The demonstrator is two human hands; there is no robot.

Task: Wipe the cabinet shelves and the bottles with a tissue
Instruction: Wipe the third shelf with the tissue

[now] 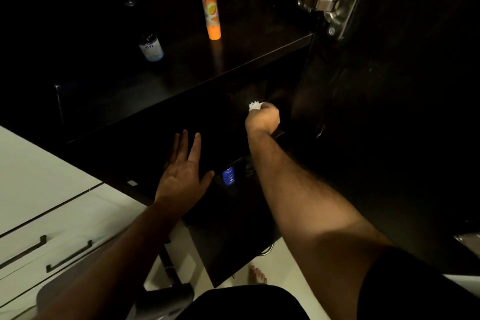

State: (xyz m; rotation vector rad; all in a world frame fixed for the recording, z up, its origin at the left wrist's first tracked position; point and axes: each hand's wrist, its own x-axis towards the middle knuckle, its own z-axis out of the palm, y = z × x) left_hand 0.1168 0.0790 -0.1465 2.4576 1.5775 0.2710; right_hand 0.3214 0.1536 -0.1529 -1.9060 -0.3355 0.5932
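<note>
Here, right hand (262, 118) clenched on white tissue (255, 106), reaching into dark cabinet to wipe middle shelf (220, 122). Left hand (183, 176) released, fingers straight, seemingly braced on shelf front, left of right grip. Above grip, upper shelf (233, 60): orange tube (210, 6), no legible writing; dark bottle (151, 47) labelled "HIVE", uncertain. Below grip: blue bottle (228, 175), label unreadable.

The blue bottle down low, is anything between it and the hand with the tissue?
Yes. The right hand holds the tissue on the middle shelf, and that shelf lies above the blue bottle.
</note>
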